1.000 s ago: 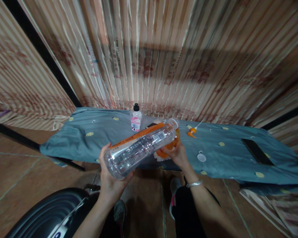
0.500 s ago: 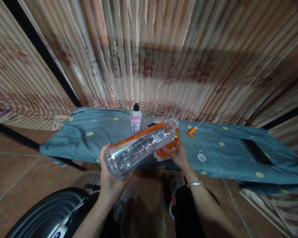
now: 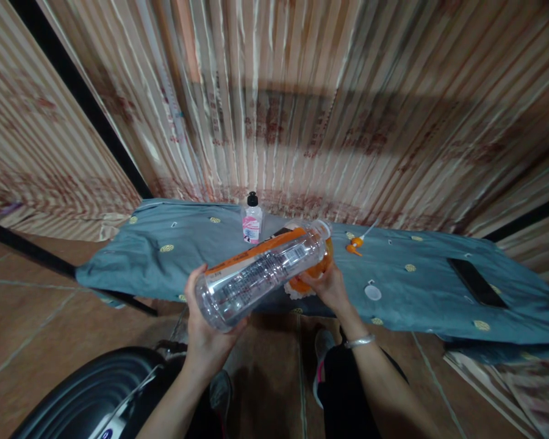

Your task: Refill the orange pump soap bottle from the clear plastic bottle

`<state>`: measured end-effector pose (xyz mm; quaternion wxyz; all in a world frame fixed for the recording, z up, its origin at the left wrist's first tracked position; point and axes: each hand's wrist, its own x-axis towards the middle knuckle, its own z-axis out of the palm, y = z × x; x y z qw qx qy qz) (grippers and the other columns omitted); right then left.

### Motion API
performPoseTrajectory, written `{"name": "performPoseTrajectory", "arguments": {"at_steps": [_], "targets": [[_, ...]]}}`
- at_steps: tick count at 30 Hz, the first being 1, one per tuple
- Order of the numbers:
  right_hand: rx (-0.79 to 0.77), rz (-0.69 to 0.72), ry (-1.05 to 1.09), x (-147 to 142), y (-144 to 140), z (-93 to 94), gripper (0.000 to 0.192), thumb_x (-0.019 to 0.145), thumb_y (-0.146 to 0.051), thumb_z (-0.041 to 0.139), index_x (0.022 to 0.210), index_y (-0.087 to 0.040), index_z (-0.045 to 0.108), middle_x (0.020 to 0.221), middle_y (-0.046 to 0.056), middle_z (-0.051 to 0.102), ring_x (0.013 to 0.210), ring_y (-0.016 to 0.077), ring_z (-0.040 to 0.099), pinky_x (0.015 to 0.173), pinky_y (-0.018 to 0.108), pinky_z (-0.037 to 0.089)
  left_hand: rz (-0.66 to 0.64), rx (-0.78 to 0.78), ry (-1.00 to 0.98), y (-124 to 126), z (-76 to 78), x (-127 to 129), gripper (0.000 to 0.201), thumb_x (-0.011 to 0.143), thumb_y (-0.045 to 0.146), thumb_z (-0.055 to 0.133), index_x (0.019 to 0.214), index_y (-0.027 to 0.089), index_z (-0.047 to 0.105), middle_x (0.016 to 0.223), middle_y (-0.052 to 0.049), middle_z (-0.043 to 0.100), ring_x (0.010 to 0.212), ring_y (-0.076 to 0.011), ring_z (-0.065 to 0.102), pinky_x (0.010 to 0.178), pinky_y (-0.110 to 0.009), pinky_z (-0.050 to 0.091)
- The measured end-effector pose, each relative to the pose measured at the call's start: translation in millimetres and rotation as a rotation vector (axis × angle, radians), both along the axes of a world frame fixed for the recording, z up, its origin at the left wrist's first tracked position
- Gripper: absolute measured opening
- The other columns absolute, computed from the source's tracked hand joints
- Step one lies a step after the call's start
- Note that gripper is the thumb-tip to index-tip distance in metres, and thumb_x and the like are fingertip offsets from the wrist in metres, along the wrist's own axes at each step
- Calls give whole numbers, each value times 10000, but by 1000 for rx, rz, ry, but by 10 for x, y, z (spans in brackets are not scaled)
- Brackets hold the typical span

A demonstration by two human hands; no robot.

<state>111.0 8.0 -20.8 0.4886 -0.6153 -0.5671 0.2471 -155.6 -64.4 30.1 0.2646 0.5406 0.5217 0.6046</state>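
My left hand (image 3: 204, 332) grips the base of a large clear plastic bottle (image 3: 260, 274) with an orange label, tipped on its side, its open mouth over an orange container (image 3: 312, 271). My right hand (image 3: 330, 286) holds that orange container at the near edge of a table draped in blue-grey cloth (image 3: 174, 256). A metal bangle (image 3: 359, 342) sits on my right wrist.
On the cloth stand a small pink-labelled bottle with a black cap (image 3: 251, 220), an orange pump top with a white tube (image 3: 355, 244), a white cap (image 3: 372, 292) and a black phone (image 3: 477, 281). A striped curtain (image 3: 302, 103) hangs behind. A black suitcase (image 3: 86, 396) lies lower left.
The view has shifted slightly; the hands, the tipped bottle and the orange container keep their positions.
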Motion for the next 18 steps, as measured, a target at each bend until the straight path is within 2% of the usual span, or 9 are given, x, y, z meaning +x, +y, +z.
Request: {"name": "performPoseTrajectory", "arguments": {"at_steps": [2,4,10,18], "targets": [[-1,5,4,-3,2,-5,687,661,-519,810,1213,-205,548,1127,126,746,984,329,728,864,483,586,-45,-30,22,3,-37,-26,1082,527,236,884,1444,326,317,1155,-29,593,925,-217,675,810,-371,582],[0,7,2,-7,1,0,680,664,-522,808,1206,-201,552,1113,125,750,965,323,734,849,470,592,-36,-41,32,6,-50,-36,1087,526,227,882,1443,320,306,1170,-33,583,947,-221,673,829,-386,579],[15,-3,-31,4,-4,11,667,667,-516,811,1200,-199,567,1048,116,765,908,313,742,795,447,600,-76,1,62,0,-12,-26,1064,556,223,872,1439,304,283,1165,-36,587,931,-209,685,810,-357,587],[22,7,-34,5,-7,18,678,674,-500,809,1228,-197,561,1098,115,751,964,320,729,845,470,590,-11,11,-19,-4,-20,26,1049,514,265,879,1422,316,356,1171,-34,595,948,-219,666,826,-369,574]]}}
